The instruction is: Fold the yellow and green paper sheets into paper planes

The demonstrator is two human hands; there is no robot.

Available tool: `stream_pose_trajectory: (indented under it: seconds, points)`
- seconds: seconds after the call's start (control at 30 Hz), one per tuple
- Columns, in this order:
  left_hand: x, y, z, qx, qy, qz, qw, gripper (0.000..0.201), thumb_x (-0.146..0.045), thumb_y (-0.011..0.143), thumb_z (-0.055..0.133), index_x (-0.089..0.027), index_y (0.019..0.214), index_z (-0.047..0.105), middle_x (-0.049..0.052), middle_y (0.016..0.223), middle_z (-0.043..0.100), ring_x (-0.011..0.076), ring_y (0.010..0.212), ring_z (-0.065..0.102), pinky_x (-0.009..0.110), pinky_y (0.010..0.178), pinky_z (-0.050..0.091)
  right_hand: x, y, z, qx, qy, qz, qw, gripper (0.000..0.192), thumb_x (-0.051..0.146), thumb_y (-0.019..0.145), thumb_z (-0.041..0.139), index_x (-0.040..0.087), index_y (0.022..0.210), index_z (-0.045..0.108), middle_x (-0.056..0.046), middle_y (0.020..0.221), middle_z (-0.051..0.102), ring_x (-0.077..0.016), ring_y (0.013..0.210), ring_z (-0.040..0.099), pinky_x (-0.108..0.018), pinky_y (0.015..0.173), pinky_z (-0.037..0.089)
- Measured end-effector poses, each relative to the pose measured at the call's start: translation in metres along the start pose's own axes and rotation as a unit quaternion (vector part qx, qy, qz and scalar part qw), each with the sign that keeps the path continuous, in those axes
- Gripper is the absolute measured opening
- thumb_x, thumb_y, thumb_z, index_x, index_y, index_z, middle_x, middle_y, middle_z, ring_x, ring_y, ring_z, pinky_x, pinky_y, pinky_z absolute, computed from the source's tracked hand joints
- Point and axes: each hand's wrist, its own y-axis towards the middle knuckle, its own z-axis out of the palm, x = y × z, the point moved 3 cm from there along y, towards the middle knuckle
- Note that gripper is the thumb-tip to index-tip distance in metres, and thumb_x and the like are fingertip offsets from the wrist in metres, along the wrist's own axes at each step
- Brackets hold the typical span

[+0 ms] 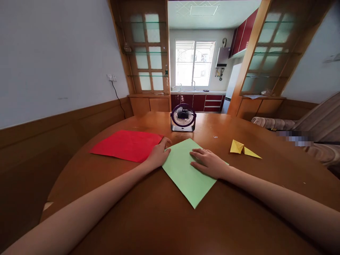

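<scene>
Red sheet [127, 145]: lies flat on the table [148, 219], left of centre, its right edge just beside the left hand.
Left hand [158, 155]: rests at the green sheet's left edge, between the red and the green paper; fingers together and curled lightly, the tips touching the green sheet's upper left edge. Whether it pinches the paper or only presses on it cannot be told.
Green sheet [186, 177]: lies flat in the middle of the table, turned so that one corner points toward the person and another toward the fan; both hands touch it.
Fan [183, 117]: small, dark, round; stands upright behind the green sheet, near its far corner, grille facing the person.
Right hand [208, 163]: lies palm down on the right part of the green sheet, fingers stretched flat, slightly spread and pointing left; it presses on the paper and grips nothing.
Yellow paper [243, 148]: a folded, pointed piece, on the table right of the right hand, apart from it.
</scene>
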Motion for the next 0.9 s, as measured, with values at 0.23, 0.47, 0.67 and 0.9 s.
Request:
stream_pose_trajectory:
  seconds: [0.23, 0.47, 0.67, 0.9]
  points:
    - [-0.008, -0.012, -0.005, 0.054, 0.233, 0.190, 0.952, 0.027, -0.023, 0.088, 0.051, -0.020, 0.109, 0.068, 0.013, 0.131, 0.055, 0.0323, 0.126, 0.047, 0.051, 0.104, 0.034, -0.021, -0.005, 0.001, 0.042, 0.090, -0.017, 0.995, 0.052, 0.048, 0.096, 0.045, 0.017, 0.138, 0.050, -0.014, 0.144, 0.048, -0.0288, 0.132, 0.046, -0.048, 0.111, 0.038]
    - [-0.015, -0.028, -0.011, 0.277, 0.143, 0.267, 0.912, 0.043, -0.040, 0.098, 0.044, -0.027, 0.137, 0.051, 0.003, 0.149, 0.043, 0.0209, 0.141, 0.034, 0.037, 0.117, 0.023, -0.027, -0.009, -0.004, -0.078, 0.110, -0.071, 0.988, 0.032, 0.034, 0.093, 0.053, 0.020, 0.121, 0.061, -0.013, 0.124, 0.061, -0.0245, 0.112, 0.061, -0.045, 0.096, 0.052]
    - [-0.016, -0.035, -0.019, 0.341, 0.087, 0.204, 0.914, 0.083, -0.062, 0.075, 0.069, -0.033, 0.146, 0.037, 0.002, 0.157, 0.025, 0.0280, 0.145, 0.023, 0.040, 0.116, 0.024, -0.025, -0.016, -0.011, -0.173, 0.103, -0.097, 0.975, 0.021, 0.025, 0.094, 0.050, 0.020, 0.106, 0.066, -0.012, 0.108, 0.066, -0.0224, 0.100, 0.064, -0.043, 0.088, 0.055]
    - [-0.013, -0.032, -0.014, 0.291, 0.126, 0.218, 0.923, 0.066, -0.065, 0.087, 0.052, -0.031, 0.143, 0.044, 0.003, 0.155, 0.031, 0.0245, 0.141, 0.032, 0.034, 0.115, 0.027, -0.024, -0.034, -0.023, -0.173, 0.142, -0.108, 0.969, 0.023, 0.025, 0.095, 0.049, 0.022, 0.111, 0.065, -0.009, 0.106, 0.067, -0.0202, 0.100, 0.064, -0.039, 0.086, 0.055]
